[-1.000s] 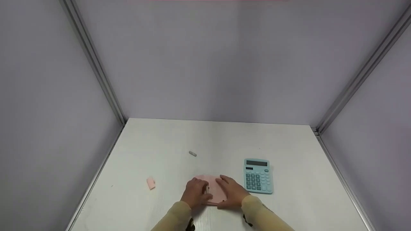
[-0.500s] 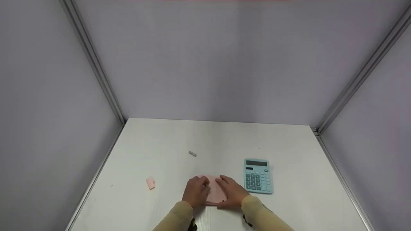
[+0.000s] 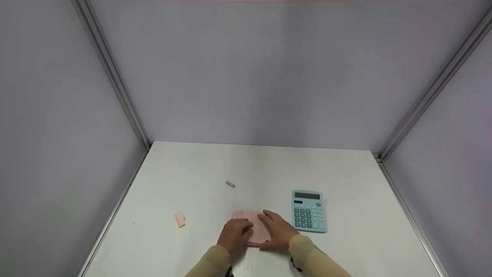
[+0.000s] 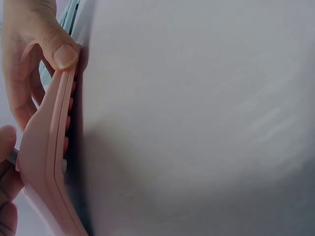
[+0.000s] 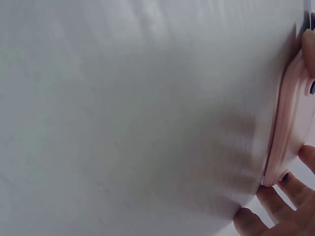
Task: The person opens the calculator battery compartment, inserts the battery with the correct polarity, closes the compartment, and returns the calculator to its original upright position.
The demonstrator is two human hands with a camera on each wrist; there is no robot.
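A pink calculator (image 3: 261, 227) lies face down on the white table, its keys showing along the underside in the left wrist view. My right hand (image 3: 280, 231) grips its right side, thumb at the near edge and fingers at the far edge. At its left part, my left hand (image 3: 234, 234) pinches a small grey battery (image 4: 12, 157) against the raised back. Most of that battery is hidden by the fingers. Another battery (image 3: 230, 184) lies farther back on the table. To the left rests a small pink battery cover (image 3: 180, 219).
A blue calculator (image 3: 309, 211) lies face up just right of my right hand. Grey panels (image 3: 246, 73) enclose the white table (image 3: 184, 165) at the back and both sides.
My left hand has moved slightly toward me over the calculator's back, its fingers curling more. The battery it holds, seen earlier between the fingers, is now mostly covered. The right hand stays still.
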